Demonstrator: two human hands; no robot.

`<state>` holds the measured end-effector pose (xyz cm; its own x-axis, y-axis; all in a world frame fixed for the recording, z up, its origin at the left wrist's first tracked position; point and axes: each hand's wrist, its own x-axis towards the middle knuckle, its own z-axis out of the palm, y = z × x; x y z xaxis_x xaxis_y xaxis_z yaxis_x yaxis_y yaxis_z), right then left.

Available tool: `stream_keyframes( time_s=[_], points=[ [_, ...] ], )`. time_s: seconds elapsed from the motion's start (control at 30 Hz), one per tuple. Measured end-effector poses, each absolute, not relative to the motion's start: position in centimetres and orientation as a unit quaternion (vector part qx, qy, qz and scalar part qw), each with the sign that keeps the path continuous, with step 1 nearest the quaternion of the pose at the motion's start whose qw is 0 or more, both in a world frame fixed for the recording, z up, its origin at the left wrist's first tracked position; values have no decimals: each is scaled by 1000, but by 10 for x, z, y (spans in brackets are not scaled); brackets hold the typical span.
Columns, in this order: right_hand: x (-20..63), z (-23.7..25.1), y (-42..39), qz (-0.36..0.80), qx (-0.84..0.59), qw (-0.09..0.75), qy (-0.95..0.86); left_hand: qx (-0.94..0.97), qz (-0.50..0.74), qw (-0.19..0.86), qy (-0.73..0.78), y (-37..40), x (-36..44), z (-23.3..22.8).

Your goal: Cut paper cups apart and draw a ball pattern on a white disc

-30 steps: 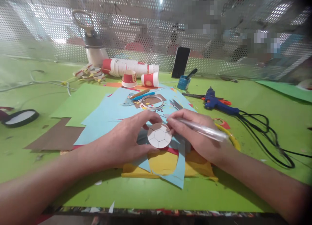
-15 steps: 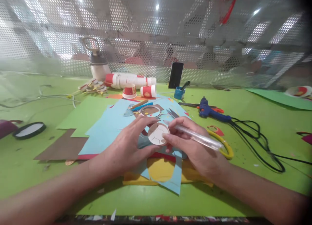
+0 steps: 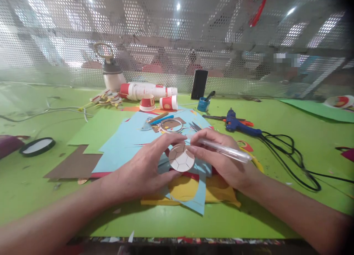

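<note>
Between my hands is a small round white disc with black lines drawn like a football's panels. My left hand is closed on the disc's left side, thumb below and fingers above. A clear-barrelled pen lies in my right hand, pointing left, its back end to the right. My right fingertips are at the disc's upper right edge; whether they press on it I cannot tell. Under my hands lie light blue paper and yellow paper showing through a round cut-out. Scissors with yellow handles lie partly hidden behind my right hand.
A blue glue gun with a coiled black cable lies to the right. Red and white paper cups, a phone and a blue pot stand farther back. A tape roll lies left, near brown paper.
The disc has dropped slightly and turned, so its drawn face shows more fully. My right fingers have shifted up to its upper edge. The pen stays in my right hand.
</note>
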<state>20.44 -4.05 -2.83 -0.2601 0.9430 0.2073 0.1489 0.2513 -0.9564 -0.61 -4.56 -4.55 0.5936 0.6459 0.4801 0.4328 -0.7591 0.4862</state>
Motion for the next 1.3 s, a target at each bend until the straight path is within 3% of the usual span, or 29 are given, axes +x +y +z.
stream_keyframes(
  time_s=[0.37, 0.77, 1.0, 1.17, 1.3],
  points=[
    [200, -40, -43, 648, -366, 449, -495, 839, 403, 154, 332, -42, -6, -45],
    [200, -42, -47, 599, -394, 442, -539, 824, 407, 211, 334, -39, -6, -49],
    [208, -36, -37, 469, -409, 528, -578, 822, 357, 298, 330, -34, -9, -43],
    [208, -32, -33, 526, -404, 519, -539, 854, 230, 295, 361, -37, -13, -34],
    [208, -32, -31, 566, -394, 515, -509, 849, 208, 294, 387, -37, -15, -33]
  ],
)
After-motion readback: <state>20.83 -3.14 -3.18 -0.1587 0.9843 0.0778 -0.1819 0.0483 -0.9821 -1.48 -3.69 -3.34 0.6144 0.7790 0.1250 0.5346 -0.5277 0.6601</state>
